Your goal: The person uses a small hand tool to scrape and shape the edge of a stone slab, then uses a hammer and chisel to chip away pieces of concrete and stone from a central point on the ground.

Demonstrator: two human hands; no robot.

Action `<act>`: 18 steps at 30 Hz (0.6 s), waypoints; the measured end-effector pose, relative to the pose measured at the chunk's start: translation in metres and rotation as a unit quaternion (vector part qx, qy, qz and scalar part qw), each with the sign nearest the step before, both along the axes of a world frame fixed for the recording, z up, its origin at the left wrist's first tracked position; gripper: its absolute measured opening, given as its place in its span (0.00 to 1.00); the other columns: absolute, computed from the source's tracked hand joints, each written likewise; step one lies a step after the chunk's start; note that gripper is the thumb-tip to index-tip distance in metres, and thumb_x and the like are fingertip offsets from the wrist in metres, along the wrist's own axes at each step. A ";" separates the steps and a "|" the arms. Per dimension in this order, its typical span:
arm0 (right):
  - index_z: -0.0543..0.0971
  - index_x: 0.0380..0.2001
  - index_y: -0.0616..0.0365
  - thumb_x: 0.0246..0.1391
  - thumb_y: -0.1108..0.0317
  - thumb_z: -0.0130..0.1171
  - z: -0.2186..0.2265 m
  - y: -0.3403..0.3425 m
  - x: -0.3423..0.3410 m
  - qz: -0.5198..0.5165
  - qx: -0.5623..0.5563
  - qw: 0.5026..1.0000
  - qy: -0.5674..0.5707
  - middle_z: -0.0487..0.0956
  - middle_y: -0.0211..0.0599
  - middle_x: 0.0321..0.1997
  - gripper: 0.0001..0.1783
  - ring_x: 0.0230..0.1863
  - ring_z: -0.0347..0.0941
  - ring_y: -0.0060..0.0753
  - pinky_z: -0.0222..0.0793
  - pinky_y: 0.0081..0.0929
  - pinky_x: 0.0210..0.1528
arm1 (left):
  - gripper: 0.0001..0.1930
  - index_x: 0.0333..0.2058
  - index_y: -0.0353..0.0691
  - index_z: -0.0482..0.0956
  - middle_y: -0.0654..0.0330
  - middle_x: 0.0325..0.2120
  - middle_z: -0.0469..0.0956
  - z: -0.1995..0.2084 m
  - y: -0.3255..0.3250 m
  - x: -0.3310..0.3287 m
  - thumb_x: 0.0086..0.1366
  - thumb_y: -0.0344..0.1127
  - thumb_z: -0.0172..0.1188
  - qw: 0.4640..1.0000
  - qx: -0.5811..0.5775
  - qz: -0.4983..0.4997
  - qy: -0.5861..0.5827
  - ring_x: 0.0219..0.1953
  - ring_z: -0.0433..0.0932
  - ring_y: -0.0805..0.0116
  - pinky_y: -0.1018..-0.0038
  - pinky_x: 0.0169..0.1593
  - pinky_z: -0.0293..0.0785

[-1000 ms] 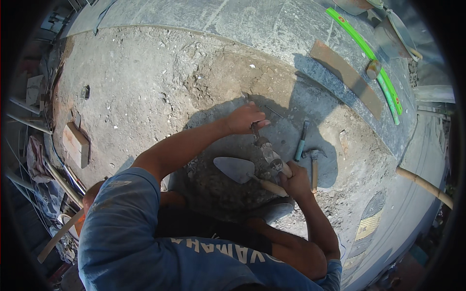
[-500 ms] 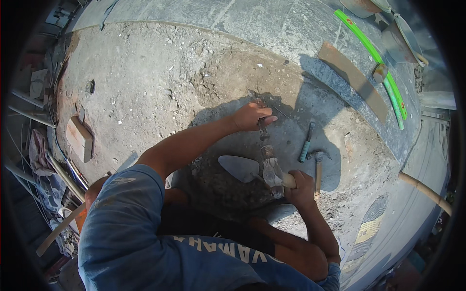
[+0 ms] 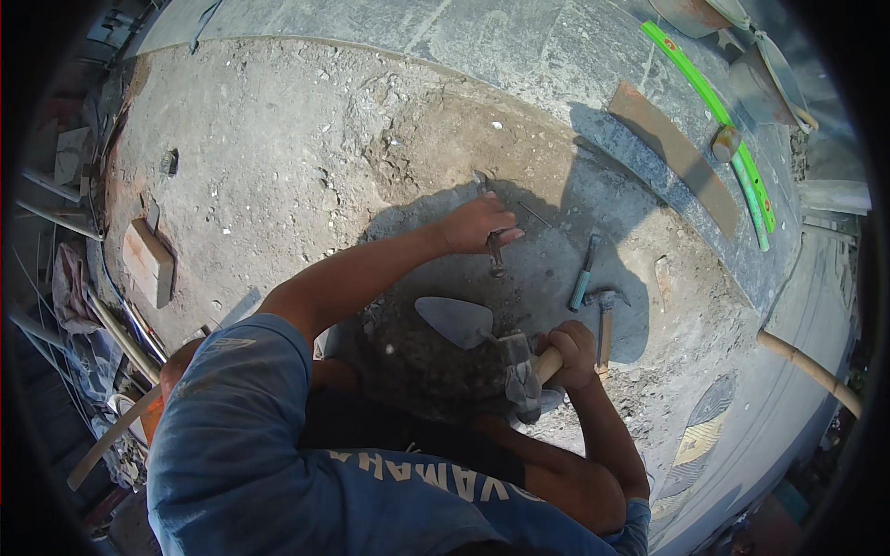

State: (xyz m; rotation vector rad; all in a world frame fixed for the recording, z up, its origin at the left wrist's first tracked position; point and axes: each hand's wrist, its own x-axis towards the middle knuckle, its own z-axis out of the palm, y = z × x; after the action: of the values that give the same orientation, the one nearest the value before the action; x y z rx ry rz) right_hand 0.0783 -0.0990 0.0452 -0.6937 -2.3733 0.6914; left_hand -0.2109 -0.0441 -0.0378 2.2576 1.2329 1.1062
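My left hand [image 3: 477, 225] is closed around a metal chisel [image 3: 496, 264], whose struck end points back toward me and whose far tip shows beyond the fingers on the rough concrete ground. In my right hand [image 3: 570, 354] is the short wooden handle of a club hammer. The heavy head of that club hammer [image 3: 521, 375] is apart from the chisel, nearer to my body. A pointing trowel [image 3: 454, 320] lies between my arms, its grip partly hidden by the hammer head. Right of the chisel lie a green-handled chisel [image 3: 583, 276] and a claw hammer [image 3: 606, 324].
At the upper right rest a bright green level [image 3: 691, 74], a mallet [image 3: 726, 143], a brown strip [image 3: 672, 153] and buckets [image 3: 765, 83]. A brick [image 3: 148, 264] sits at the left, near pipes and clutter. A bamboo pole [image 3: 811, 372] lies at the right edge.
The club hammer has drawn back from the chisel toward my body, its head tilting. My left hand and the chisel have shifted slightly left.
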 end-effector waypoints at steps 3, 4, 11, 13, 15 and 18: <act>0.74 0.27 0.56 0.36 0.69 0.66 -0.018 -0.006 -0.001 -0.127 -0.142 0.955 -0.227 0.75 0.41 0.22 0.13 0.24 0.74 0.50 0.69 0.42 0.27 | 0.14 0.21 0.41 0.70 0.58 0.18 0.69 -0.014 0.009 -0.026 0.60 0.38 0.64 0.999 0.014 -0.019 0.040 0.26 0.70 0.59 0.65 0.38 0.66; 0.75 0.28 0.55 0.35 0.69 0.66 -0.019 -0.007 -0.004 -0.154 -0.163 0.946 -0.234 0.76 0.41 0.22 0.13 0.25 0.75 0.50 0.70 0.42 0.27 | 0.14 0.21 0.42 0.70 0.59 0.19 0.69 -0.024 0.010 -0.046 0.60 0.39 0.64 0.996 0.029 0.006 0.084 0.27 0.70 0.60 0.65 0.39 0.66; 0.75 0.27 0.57 0.36 0.67 0.68 0.033 -0.009 0.005 -0.118 -0.119 0.980 -0.104 0.76 0.42 0.22 0.14 0.24 0.75 0.49 0.68 0.39 0.24 | 0.12 0.23 0.41 0.72 0.61 0.21 0.71 -0.002 -0.016 -0.038 0.60 0.39 0.64 0.996 0.019 0.000 0.091 0.31 0.72 0.61 0.66 0.41 0.66; 0.76 0.28 0.58 0.42 0.66 0.68 0.050 -0.004 0.001 -0.151 -0.122 0.980 -0.051 0.76 0.41 0.21 0.12 0.22 0.75 0.44 0.67 0.35 0.23 | 0.10 0.26 0.42 0.73 0.60 0.23 0.72 0.014 -0.022 -0.009 0.59 0.38 0.65 0.996 0.007 0.015 0.088 0.33 0.73 0.61 0.65 0.42 0.65; 0.75 0.30 0.60 0.47 0.65 0.65 0.060 -0.002 -0.001 -0.191 -0.194 0.962 -0.010 0.75 0.38 0.21 0.11 0.21 0.73 0.37 0.66 0.30 0.23 | 0.09 0.29 0.42 0.74 0.60 0.25 0.73 0.020 -0.013 0.017 0.57 0.37 0.65 0.996 0.000 0.026 0.083 0.34 0.74 0.61 0.64 0.43 0.65; 0.74 0.33 0.62 0.57 0.64 0.60 0.070 0.002 -0.010 -0.266 -0.334 0.901 0.079 0.73 0.32 0.20 0.11 0.19 0.70 0.23 0.65 0.22 0.22 | 0.10 0.35 0.42 0.74 0.57 0.29 0.74 0.017 0.005 0.042 0.56 0.34 0.63 0.994 -0.005 0.053 0.091 0.38 0.74 0.57 0.62 0.47 0.65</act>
State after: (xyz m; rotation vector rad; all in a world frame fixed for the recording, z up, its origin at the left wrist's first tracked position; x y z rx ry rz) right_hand 0.0685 -0.0972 0.1151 -1.4356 -1.6432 1.2533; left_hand -0.1686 -0.0392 -0.0212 2.3517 1.4410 0.9432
